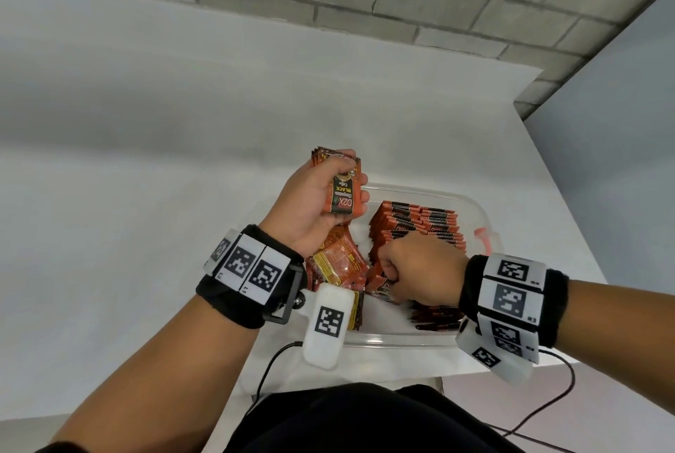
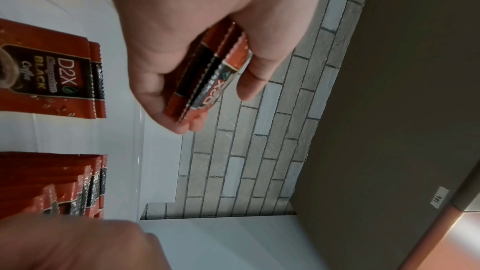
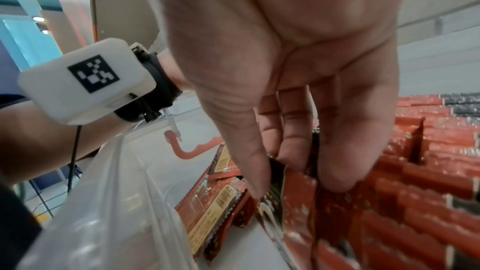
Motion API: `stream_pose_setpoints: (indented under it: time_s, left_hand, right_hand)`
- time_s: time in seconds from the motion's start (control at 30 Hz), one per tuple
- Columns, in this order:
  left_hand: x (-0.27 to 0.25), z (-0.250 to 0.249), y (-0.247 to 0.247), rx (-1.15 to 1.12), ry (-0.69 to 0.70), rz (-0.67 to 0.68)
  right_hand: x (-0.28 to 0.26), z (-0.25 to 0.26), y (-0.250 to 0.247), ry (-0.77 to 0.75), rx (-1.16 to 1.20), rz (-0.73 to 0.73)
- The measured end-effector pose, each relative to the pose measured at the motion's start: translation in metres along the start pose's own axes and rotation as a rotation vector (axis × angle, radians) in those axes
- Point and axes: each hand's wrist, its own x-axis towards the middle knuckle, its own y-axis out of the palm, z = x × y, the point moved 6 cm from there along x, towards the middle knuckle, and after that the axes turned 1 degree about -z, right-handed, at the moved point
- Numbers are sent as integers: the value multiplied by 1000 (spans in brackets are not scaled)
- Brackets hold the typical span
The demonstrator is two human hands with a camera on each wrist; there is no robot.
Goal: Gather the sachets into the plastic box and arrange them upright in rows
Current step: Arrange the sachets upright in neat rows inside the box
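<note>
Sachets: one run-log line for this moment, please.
left hand: grips sachet stack above plastic box | right hand: pinches sachets in box | rows: partly upright

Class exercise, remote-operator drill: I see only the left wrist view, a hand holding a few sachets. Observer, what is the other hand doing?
Observer: The right hand is inside the plastic box, pinching the top of a sachet at the end of the upright rows.
Operator: Are any sachets unsorted?
Observer: Yes, a loose pile lies flat in the box's left part, backs up.
Operator: Where is the left hand relative to the box?
Observer: The left hand hovers above the box's far-left corner with its stack.
</note>
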Motion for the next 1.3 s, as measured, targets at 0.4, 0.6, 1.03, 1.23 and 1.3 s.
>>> stream_pose_setpoints:
  time_s: [0.4, 0.6, 1.03, 1.23, 1.3]
  left_hand:
    - [0, 0, 0, -2, 3, 4]
    - [-1, 0, 1, 2, 4, 7]
    - [-4, 3, 8, -1, -31, 46]
    - [-6, 8, 20, 163, -34, 116]
    - [-8, 9, 28, 197, -23, 163]
  right_hand:
    - [-3, -3, -8, 9, -178, -82]
    - [-3, -4, -9, 0, -173, -104]
    - [-20, -43, -46, 110, 168, -341]
    - [-40, -53, -73, 64, 793, -568]
    - [-40, -46, -73, 14, 994, -528]
